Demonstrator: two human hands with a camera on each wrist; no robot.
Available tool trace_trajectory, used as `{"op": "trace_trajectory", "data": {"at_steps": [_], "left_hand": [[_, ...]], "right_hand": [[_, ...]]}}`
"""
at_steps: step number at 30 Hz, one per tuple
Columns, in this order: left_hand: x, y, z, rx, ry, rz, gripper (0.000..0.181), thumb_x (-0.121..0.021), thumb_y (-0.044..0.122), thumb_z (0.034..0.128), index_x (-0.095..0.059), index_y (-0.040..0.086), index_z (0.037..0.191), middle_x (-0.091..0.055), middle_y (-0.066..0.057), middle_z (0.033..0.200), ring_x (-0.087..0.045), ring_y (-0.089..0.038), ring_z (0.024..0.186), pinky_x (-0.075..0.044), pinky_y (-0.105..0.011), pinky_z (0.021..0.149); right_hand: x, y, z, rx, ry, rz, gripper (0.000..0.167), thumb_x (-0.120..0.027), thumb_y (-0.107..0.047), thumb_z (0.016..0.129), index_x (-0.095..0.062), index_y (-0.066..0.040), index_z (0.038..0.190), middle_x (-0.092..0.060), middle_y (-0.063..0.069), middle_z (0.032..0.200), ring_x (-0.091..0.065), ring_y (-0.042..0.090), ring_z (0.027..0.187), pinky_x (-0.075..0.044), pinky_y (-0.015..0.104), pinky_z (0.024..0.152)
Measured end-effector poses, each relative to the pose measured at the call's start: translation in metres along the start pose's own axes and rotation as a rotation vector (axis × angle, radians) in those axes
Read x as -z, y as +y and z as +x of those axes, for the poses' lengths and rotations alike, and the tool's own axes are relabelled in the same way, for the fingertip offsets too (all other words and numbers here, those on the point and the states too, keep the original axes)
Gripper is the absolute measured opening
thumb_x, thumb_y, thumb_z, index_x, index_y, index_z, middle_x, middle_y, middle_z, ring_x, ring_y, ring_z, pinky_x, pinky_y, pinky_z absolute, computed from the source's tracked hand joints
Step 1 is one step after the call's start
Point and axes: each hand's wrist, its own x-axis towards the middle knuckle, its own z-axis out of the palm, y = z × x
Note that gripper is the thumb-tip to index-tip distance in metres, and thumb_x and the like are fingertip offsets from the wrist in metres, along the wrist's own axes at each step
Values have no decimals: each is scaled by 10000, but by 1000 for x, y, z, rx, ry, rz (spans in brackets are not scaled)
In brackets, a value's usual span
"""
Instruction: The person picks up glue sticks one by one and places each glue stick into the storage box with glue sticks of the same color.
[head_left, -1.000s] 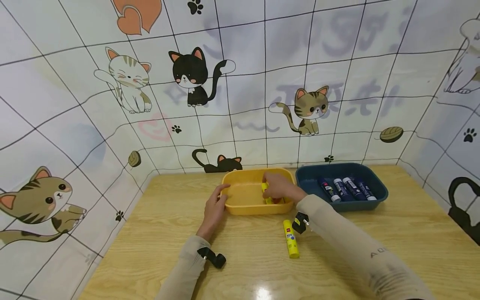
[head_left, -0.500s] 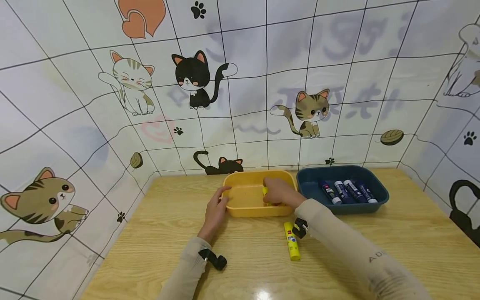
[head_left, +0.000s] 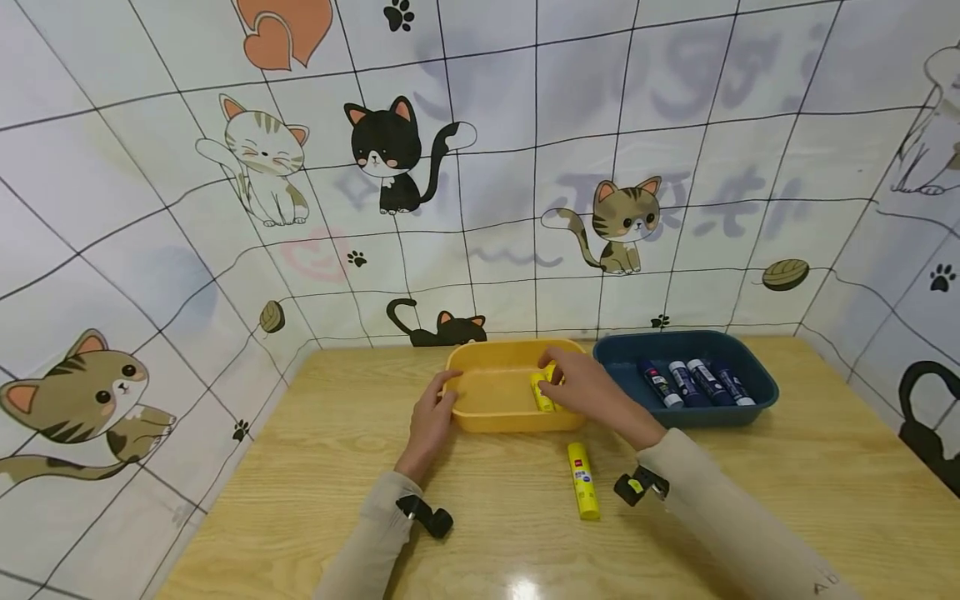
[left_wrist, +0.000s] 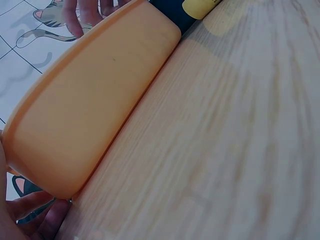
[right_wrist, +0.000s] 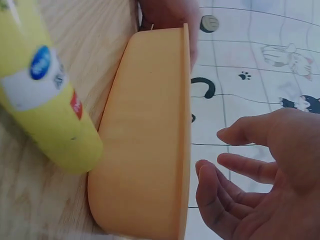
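Note:
A yellow plastic bin (head_left: 491,422) stands on the table. My left hand (head_left: 429,425) grips its left end, thumb at the rim and fingers around the outer end wall, as the left wrist view shows. Over the bin's right part hovers my right hand (head_left: 588,390), its fingers loosely bent and apart; nothing lies between them in the right wrist view. Yellow glue sticks (head_left: 541,395) lie in the bin beneath this hand, which partly hides them. Another yellow glue stick (head_left: 583,482) rests on the table in front of the bin.
A dark blue bin (head_left: 697,417) stands close against the yellow bin's right side. Several dark blue tubes with white ends (head_left: 707,383) lie in it. Behind the wooden table (head_left: 315,500) rises a wall sheet printed with cats (head_left: 495,283).
My right hand has let go of a yellow glue stick in the bin and drawn up and to the right, its fingers spreading. The left hand stays on the bin.

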Motion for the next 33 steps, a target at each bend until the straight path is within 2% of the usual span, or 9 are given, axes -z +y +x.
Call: {"op": "trace_trajectory", "data": {"at_steps": [6,13,20,27,33], "left_hand": [[1,2,-1,-4,5,-5,361,-495,195,1047,-637,242,1375,-610,-27,1438,-617,-222,932,-473,-296,758],[1,1,-1,-5,1,0,362,-495,200,1043,-637,288,1364,-625,-37,1396,-597,-216,909,-464,-290,740],[1,0,0,-5,-9,-24,363,-493,187,1046,-634,277,1368,-621,-72,1390,-611,-222,932,-472,-299,749],[0,0,0,-14,-8,-10,365,-494,193,1044,-635,299,1362,-619,-38,1403,-587,-210,899,-465,-290,728],[1,1,0,-10,-1,-11,367,-492,186,1042,-638,300,1358,-610,-33,1431,-586,-216,921,-462,-301,750]], "right_hand": [[9,6,-30,15,58,23,248,-693,-175,952,-655,-68,1173,-694,62,936,-590,156,769,-498,279,652],[14,16,-52,-6,37,33,217,-695,-153,950,-668,-64,1146,-683,29,921,-597,139,783,-496,283,666],[19,22,-60,0,15,62,179,-687,-170,967,-671,-104,1134,-688,19,955,-593,132,807,-501,273,685],[24,26,-64,58,-15,64,143,-689,-125,968,-670,-77,1101,-679,7,909,-575,106,748,-481,253,643],[26,24,-65,91,-53,68,133,-686,-132,975,-676,-81,1097,-683,-19,895,-577,74,755,-482,251,660]]}}
